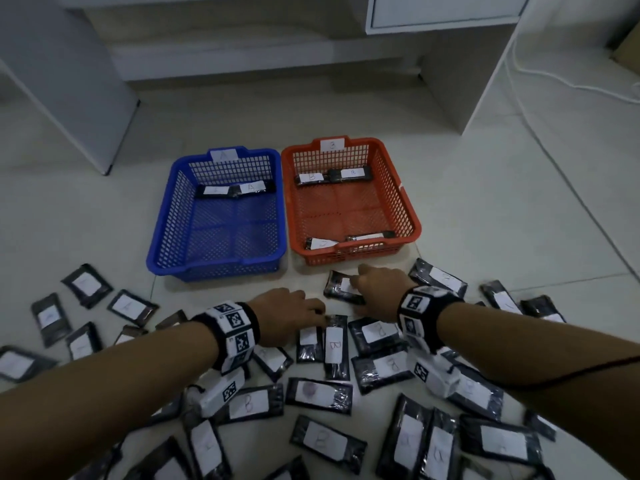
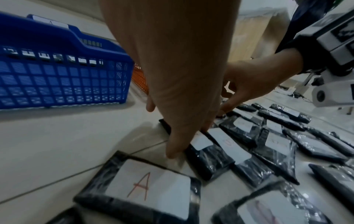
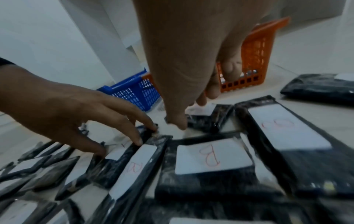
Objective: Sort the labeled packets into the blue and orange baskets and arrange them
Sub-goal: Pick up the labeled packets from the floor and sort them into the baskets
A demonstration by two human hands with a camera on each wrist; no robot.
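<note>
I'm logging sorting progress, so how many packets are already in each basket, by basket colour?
Blue basket: 2 packets, along its far wall.
Orange basket: 4 packets, 2 at the far wall and 2 at the near wall.
Total in baskets: 6 packets. The rest lie on the floor.

Dim, bluish light; wrist views blurred, edges warped.

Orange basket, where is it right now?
In the head view the orange basket stands on the floor right of centre, side by side with the blue basket, just beyond the right hand.
</note>
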